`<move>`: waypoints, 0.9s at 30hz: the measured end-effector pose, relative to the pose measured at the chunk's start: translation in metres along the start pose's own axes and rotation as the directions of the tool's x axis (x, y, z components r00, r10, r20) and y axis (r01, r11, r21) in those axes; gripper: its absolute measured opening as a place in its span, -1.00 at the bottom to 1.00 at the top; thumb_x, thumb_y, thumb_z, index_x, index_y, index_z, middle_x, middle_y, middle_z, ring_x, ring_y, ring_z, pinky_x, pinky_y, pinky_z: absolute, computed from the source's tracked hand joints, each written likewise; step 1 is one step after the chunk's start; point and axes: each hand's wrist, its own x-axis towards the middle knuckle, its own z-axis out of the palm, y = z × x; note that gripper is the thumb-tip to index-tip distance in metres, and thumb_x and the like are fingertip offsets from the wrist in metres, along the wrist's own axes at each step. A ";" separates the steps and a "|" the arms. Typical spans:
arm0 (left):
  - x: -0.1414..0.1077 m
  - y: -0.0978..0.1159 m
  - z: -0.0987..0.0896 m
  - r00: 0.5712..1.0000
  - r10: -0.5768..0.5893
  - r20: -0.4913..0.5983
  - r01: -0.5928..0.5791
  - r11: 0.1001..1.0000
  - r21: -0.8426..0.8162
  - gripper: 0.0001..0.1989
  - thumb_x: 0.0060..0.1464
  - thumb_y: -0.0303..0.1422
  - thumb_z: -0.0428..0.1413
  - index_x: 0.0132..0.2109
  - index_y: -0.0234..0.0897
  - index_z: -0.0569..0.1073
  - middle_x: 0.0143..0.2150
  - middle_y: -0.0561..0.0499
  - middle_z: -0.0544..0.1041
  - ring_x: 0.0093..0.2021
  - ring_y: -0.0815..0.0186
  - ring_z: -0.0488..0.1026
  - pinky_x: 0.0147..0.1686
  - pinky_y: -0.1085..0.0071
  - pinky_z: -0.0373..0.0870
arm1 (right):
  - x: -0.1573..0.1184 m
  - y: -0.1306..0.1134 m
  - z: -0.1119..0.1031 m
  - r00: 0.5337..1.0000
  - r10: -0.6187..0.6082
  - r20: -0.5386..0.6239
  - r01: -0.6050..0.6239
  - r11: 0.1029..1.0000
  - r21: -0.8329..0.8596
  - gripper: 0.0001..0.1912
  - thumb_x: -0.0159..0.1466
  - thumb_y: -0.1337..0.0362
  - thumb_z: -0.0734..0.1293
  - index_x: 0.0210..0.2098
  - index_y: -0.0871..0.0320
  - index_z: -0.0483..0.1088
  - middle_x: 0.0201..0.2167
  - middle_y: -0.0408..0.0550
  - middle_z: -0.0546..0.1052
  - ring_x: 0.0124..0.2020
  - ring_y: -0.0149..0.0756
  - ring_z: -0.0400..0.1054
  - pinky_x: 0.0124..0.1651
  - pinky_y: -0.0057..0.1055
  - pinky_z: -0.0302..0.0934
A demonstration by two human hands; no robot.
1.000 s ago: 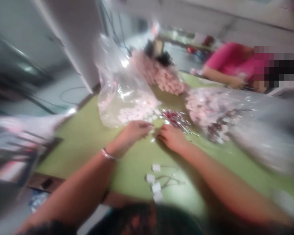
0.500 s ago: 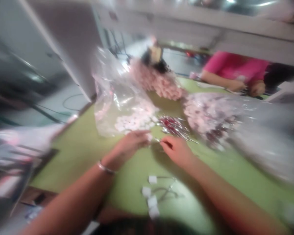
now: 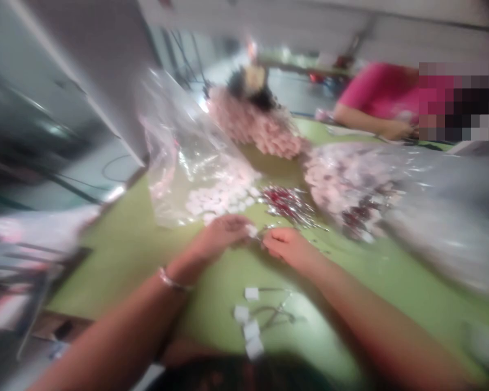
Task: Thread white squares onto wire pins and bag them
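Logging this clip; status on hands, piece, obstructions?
Left hand pinching small white blocky piece. Right hand closed alongside, contents blurred. Thin red-and-silver stems beyond; no obstruction seen.

Blur smears the edges while glare whitens the tabletop (image 3: 324,331).

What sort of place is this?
Probably a workshop or factory: a green table bears white pieces and a pile of red-and-silver pieces, with a person in pink beyond.

Left forearm (image 3: 118,323) extends toward 2 o'clock, right forearm (image 3: 362,309) toward 10 o'clock; left hand (image 3: 228,231) points to 3 o'clock, right hand (image 3: 284,243) to 9 o'clock, both curled, just apart.
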 end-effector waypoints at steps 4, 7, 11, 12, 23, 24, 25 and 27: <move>-0.002 -0.006 0.004 0.998 0.059 0.013 -0.060 0.974 0.218 -0.81 -0.03 -0.35 0.23 -0.22 -0.28 0.48 -0.43 -0.01 0.58 -0.48 0.38 0.46 -0.46 0.44 0.36 | -0.002 -0.002 0.003 0.999 -0.018 -0.042 0.015 0.998 -0.064 -0.80 0.18 0.29 0.23 -0.57 0.14 0.30 -0.67 -0.27 0.28 -0.65 -0.49 0.07 -0.57 -0.50 -0.07; -0.004 -0.008 0.008 0.998 0.058 0.040 -0.066 0.969 0.238 -0.83 0.00 -0.35 0.20 -0.23 -0.28 0.45 -0.45 -0.02 0.57 -0.51 0.38 0.45 -0.51 0.45 0.34 | -0.001 0.002 0.007 0.990 -0.125 -0.063 0.114 0.981 -0.160 -0.76 0.18 0.32 0.22 -0.61 0.14 0.25 -0.65 -0.25 0.30 -0.59 -0.47 0.15 -0.52 -0.50 0.00; -0.007 -0.004 0.008 0.993 0.063 0.097 -0.089 0.949 0.302 -0.87 0.03 -0.35 0.16 -0.24 -0.29 0.44 -0.50 -0.01 0.55 -0.54 0.38 0.43 -0.55 0.47 0.30 | 0.000 0.010 0.006 0.979 -0.197 -0.058 0.175 0.947 -0.268 -0.76 0.21 0.31 0.22 -0.60 0.14 0.27 -0.62 -0.22 0.37 -0.55 -0.46 0.21 -0.47 -0.48 0.04; -0.009 -0.001 0.007 0.989 0.058 0.137 -0.102 0.936 0.337 -0.88 0.03 -0.35 0.16 -0.26 -0.29 0.44 -0.51 0.00 0.54 -0.54 0.38 0.43 -0.55 0.48 0.29 | 0.000 0.010 0.003 0.983 -0.183 0.014 0.179 0.940 -0.289 -0.76 0.21 0.30 0.22 -0.59 0.14 0.30 -0.62 -0.21 0.40 -0.57 -0.45 0.22 -0.48 -0.48 0.04; -0.032 0.031 -0.004 0.876 -0.031 0.481 -0.365 0.609 0.704 -0.75 0.09 -0.22 0.10 -0.44 -0.19 0.58 -0.52 0.05 0.52 -0.53 0.38 0.36 -0.47 0.47 0.24 | 0.029 0.013 -0.012 0.809 -0.583 0.080 0.393 0.434 -0.811 -0.82 0.31 0.33 0.23 -0.34 0.10 0.48 -0.28 -0.03 0.49 -0.23 -0.25 0.30 -0.32 -0.38 0.07; -0.029 0.032 -0.011 0.933 0.005 0.360 -0.300 0.563 0.770 -0.72 0.09 -0.21 0.09 -0.47 -0.21 0.57 -0.55 0.04 0.49 -0.54 0.37 0.33 -0.47 0.45 0.23 | 0.034 0.017 -0.006 0.789 -0.606 0.104 0.401 0.378 -0.834 -0.82 0.30 0.34 0.24 -0.33 0.10 0.48 -0.27 -0.02 0.48 -0.21 -0.23 0.29 -0.33 -0.38 0.07; -0.025 0.033 -0.017 0.976 0.069 0.207 -0.213 0.506 0.836 -0.73 0.09 -0.23 0.08 -0.47 -0.21 0.57 -0.55 0.03 0.48 -0.53 0.36 0.32 -0.44 0.43 0.24 | 0.038 0.021 0.000 0.775 -0.619 0.126 0.405 0.334 -0.851 -0.83 0.30 0.35 0.24 -0.33 0.11 0.47 -0.27 -0.01 0.48 -0.20 -0.22 0.28 -0.34 -0.38 0.06; -0.016 0.030 -0.029 0.976 0.217 -0.018 -0.073 0.404 0.912 -0.80 0.07 -0.31 0.08 -0.33 -0.23 0.59 -0.42 -0.03 0.51 -0.42 0.28 0.37 -0.34 0.36 0.28 | 0.043 0.026 0.006 0.757 -0.637 0.144 0.399 0.277 -0.874 -0.82 0.29 0.40 0.21 -0.32 0.13 0.45 -0.27 0.01 0.48 -0.20 -0.22 0.28 -0.36 -0.38 0.05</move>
